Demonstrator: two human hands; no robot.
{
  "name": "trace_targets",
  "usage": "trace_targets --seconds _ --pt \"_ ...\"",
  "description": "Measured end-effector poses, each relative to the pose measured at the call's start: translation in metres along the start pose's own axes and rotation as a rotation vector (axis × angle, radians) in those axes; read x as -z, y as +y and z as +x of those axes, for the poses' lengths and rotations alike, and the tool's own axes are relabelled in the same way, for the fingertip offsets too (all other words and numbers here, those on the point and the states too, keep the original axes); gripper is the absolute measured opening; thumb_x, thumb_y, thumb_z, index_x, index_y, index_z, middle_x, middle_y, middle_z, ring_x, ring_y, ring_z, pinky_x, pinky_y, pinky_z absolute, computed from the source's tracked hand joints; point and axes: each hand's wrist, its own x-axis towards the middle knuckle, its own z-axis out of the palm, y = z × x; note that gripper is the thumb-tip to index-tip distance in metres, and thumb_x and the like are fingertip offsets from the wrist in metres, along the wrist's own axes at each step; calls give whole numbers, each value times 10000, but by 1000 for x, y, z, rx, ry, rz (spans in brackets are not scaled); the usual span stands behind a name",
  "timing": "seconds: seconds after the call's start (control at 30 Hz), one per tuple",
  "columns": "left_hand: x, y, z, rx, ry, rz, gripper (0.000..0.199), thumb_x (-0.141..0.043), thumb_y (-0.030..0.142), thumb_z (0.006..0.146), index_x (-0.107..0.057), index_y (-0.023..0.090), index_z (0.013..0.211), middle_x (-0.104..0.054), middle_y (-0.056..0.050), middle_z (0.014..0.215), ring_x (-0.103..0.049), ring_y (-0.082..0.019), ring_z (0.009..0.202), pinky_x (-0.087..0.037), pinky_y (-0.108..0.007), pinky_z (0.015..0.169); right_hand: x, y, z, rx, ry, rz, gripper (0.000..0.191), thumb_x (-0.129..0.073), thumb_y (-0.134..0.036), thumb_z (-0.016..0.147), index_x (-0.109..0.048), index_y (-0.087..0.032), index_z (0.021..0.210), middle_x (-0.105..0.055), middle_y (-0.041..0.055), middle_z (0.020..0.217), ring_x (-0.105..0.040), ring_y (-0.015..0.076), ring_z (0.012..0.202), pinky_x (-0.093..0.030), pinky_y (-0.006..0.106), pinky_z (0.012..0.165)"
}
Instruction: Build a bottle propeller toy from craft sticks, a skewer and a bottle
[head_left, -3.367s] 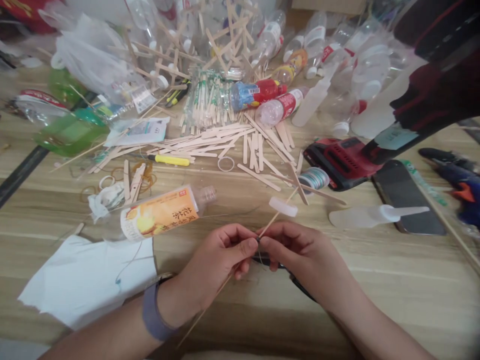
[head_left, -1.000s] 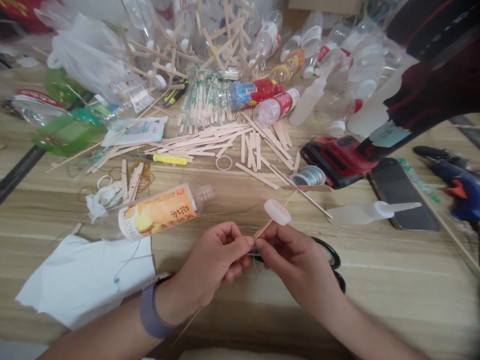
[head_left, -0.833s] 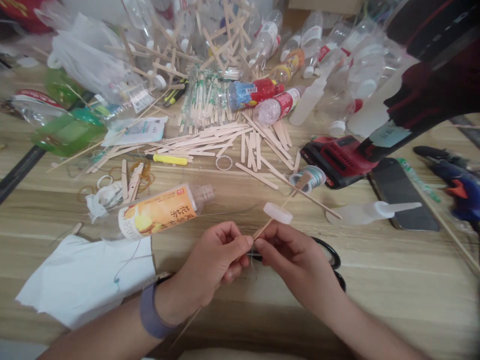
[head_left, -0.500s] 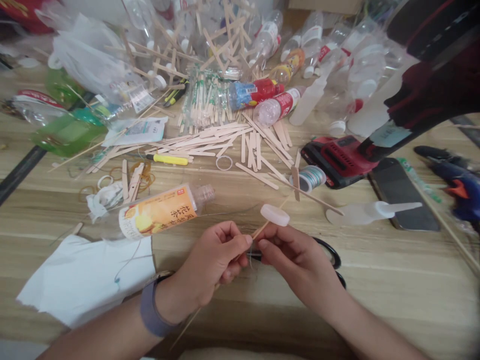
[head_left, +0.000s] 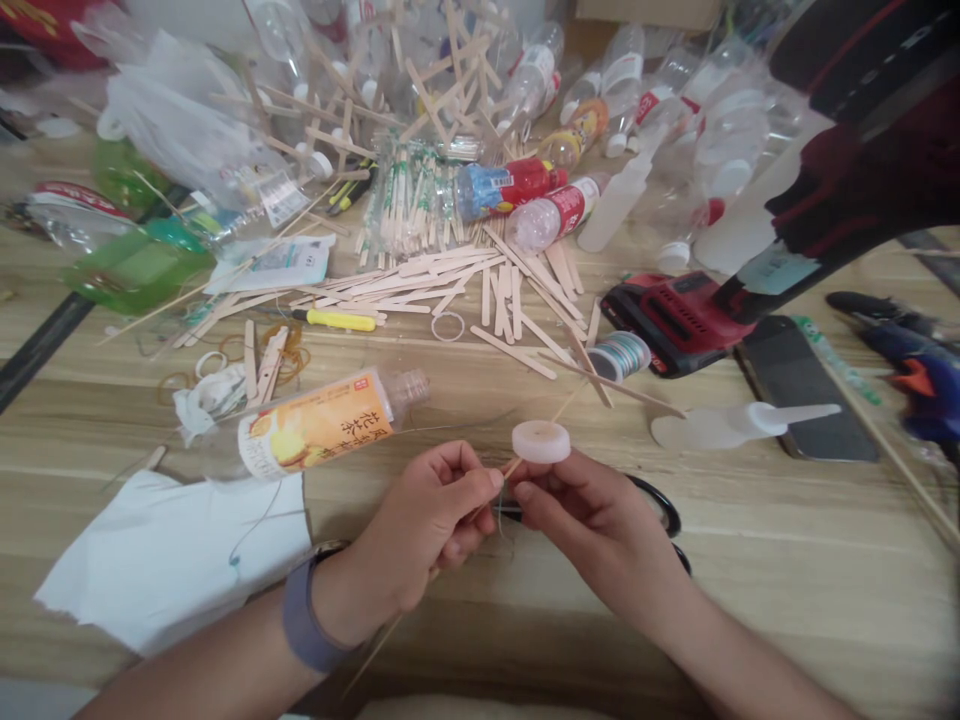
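The white cap (head_left: 541, 441) sits on a thin stick (head_left: 566, 403), just above the right hand (head_left: 574, 505). The left hand (head_left: 452, 510) pinches the stick below it; the right hand's fingertips close beside the left's, their exact grip unclear. Scissors (head_left: 664, 505) lie on the desk (head_left: 750, 590) beneath, and the labelled bottle (head_left: 315, 425) lies left.

My pale wood-grain bench (head_left: 817, 600) spreads below me under soft, dim light, with a brown cardboard box (head_left: 649, 12) at its far side.
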Motion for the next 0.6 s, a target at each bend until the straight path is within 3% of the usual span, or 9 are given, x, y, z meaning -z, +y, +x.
trace_targets --seconds 0.27,0.4,0.6 --pt "-1 1 0 28 12 -10 252 -633 341 722 -422 210 683 -527 84 468 -258 -2 293 -139 -108 292 1 3 2 3 14 -94 172 -505 -311 891 -582 -193 792 -579 8 666 -539 137 571 -442 248 521" --pt "-2 2 0 27 20 3 224 -625 340 722 -441 212 720 -526 86 473 -255 -7 296 -135 -112 292 4 -1 1 97 45 -243 313 -361 -289 962 -487 -214 686 -542 -4 589 -503 130 536 -404 250 515" --pt "-3 4 -1 26 21 15 234 -637 355 704 -458 206 728 -517 83 474 -252 -6 304 -138 -119 305 4 -2 0 154 44 -299 385 -327 -282 980 -448 -222 620 -500 -16 529 -442 121 479 -356 251 472"
